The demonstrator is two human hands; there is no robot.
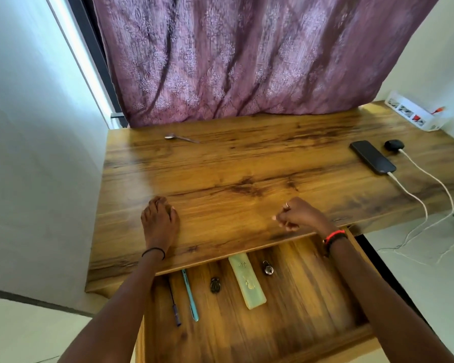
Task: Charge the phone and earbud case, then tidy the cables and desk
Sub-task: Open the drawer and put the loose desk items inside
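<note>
Left hand (160,221): flat, palm down on the worktop (233,163) near its front edge, holding nothing.
Right hand (298,214): fingers curled in and blurred; cannot tell whether they pinch anything.
Phone (372,157): far right of the worktop, well apart from both hands.
Earbud case (394,145): just beside the phone.
Cables (410,193): white, one plugged into each.
Drawer (299,310): open below the hands.

Wooden desk (247,163) bears spoon (180,137), phone (372,157) and seemingly an earbud case (393,145).
</note>
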